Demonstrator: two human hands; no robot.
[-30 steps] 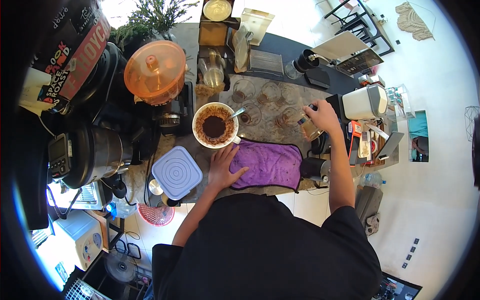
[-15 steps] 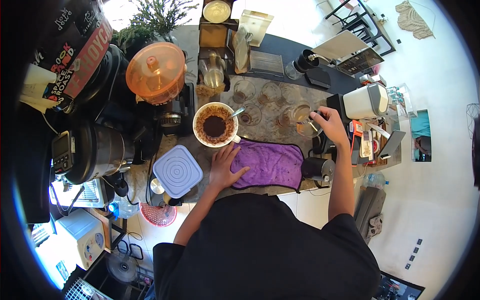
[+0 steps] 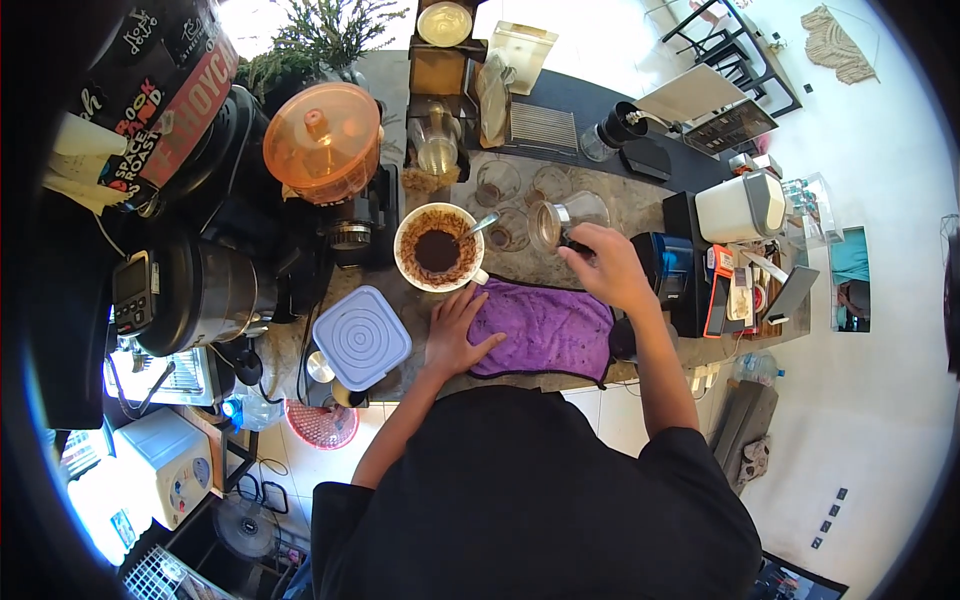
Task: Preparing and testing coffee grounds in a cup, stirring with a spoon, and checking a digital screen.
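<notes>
A clear glass jug [image 3: 585, 210] is tipped toward the left above the counter, its dark handle gripped by my right hand [image 3: 607, 265]. Left of the jug stand several clear glasses [image 3: 497, 184], some partly hidden behind it. A white cup [image 3: 406, 262] holds dark brown liquid, with brown residue smeared on its inner wall. The spoon [image 3: 483, 223] leans out over its right rim. Just below the cup, my left hand [image 3: 457, 333] lies flat with fingers spread, its thumb on the purple cloth [image 3: 545, 330] and its fingertips near the cup's handle.
A blue square lid [image 3: 362, 338] lies left of my left hand. Farther left are an orange lidded container [image 3: 318, 140] and a black machine [image 3: 195, 295]. A hand grinder [image 3: 610, 130] stands at the back. At right are a white box-shaped device [image 3: 740, 205] and a phone [image 3: 790, 295].
My right hand has carried the jug left, toward the cup, and tilted it. The left hand stays by the cloth. The whole view has shifted slightly.
</notes>
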